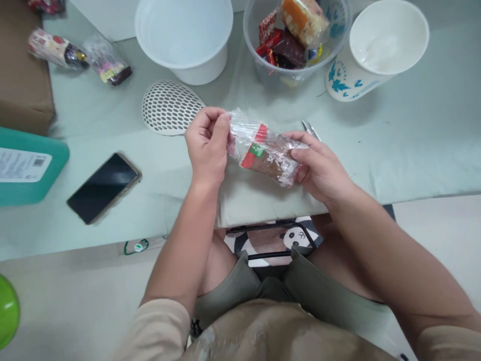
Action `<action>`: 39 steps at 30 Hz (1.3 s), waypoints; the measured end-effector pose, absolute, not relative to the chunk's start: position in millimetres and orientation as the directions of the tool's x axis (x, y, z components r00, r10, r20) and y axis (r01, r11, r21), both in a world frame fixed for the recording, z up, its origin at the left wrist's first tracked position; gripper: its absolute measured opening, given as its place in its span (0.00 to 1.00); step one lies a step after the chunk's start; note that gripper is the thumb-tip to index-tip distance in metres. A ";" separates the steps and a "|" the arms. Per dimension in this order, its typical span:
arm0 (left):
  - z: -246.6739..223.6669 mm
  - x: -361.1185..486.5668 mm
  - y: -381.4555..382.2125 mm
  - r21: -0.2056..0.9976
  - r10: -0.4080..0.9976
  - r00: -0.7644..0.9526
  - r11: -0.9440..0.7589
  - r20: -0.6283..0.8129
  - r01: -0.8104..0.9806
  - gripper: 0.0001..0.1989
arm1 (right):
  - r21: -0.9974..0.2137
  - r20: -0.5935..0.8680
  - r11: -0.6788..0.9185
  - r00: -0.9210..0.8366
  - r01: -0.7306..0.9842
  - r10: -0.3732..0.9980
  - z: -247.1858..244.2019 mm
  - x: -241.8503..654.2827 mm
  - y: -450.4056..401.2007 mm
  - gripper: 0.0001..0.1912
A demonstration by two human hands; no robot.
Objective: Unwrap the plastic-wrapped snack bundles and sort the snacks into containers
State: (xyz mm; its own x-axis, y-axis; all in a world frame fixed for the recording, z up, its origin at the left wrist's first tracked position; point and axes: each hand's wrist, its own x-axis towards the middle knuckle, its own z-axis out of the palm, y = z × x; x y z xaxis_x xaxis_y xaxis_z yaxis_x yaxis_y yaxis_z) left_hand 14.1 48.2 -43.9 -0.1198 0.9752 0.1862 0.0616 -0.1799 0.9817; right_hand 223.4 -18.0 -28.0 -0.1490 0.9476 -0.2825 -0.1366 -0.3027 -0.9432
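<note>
Both of my hands hold a clear plastic snack packet with a brown item inside and a red and green band across it. My left hand pinches the crinkled left end between thumb and fingers. Around the packet's right end close the thumb and fingers of my right hand. The packet is stretched between the hands, above the front part of the cloth-covered table. Just behind my left hand lies a white perforated oval piece. A small metal item shows partly behind my right hand.
At the back stand a white bowl, a clear tub with several wrapped snacks and a paper cup. To the left are a phone, a teal container, a cardboard box and wrapped snacks.
</note>
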 end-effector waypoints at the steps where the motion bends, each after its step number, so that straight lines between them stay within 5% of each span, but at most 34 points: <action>1: -44.4 12.8 48.7 0.983 0.978 -0.110 -0.170 0.177 0.073 0.24 | -0.955 -0.260 -0.273 -0.116 -0.115 0.959 -29.9 225.4 -17.0 0.17; 9: -43.3 5.0 49.7 0.978 0.991 -0.036 -0.122 0.130 0.171 0.10 | -0.940 -0.022 -0.007 -0.040 0.342 0.999 -36.1 231.7 -25.6 0.12; 14: -40.5 -1.9 51.3 0.952 0.988 -0.027 -0.137 0.150 0.275 0.08 | -0.727 0.284 0.276 -0.091 0.628 0.954 -31.1 232.6 -30.2 0.15; 19: -45.2 -6.1 54.6 0.947 0.988 -0.026 -0.136 0.151 0.291 0.10 | -0.554 0.421 0.521 -0.322 0.649 0.848 -34.8 227.9 -30.3 0.17; 25: -46.1 -8.5 54.2 0.943 0.989 -0.033 -0.130 0.147 0.306 0.10 | -0.489 0.433 0.514 -0.316 0.705 0.844 -37.2 225.2 -28.9 0.06; 32: -44.1 -16.4 53.7 0.935 0.981 -0.076 -0.147 0.180 0.322 0.08 | -0.479 0.517 0.565 -0.305 0.671 0.800 -33.7 228.7 -28.8 0.05; 39: -34.7 -34.9 42.8 0.888 0.985 -0.099 -0.082 0.141 0.452 0.09 | -0.467 0.443 0.501 -0.297 0.729 0.846 -33.8 238.2 -32.1 0.05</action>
State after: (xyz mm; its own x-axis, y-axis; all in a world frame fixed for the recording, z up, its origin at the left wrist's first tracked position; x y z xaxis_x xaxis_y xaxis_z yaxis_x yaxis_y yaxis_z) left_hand -34.9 42.8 -34.7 -0.0987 0.9850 0.1413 0.4516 -0.0822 0.8884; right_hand 238.2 -32.1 -33.8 -0.2973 0.8455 0.4435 0.7286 0.5011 -0.4669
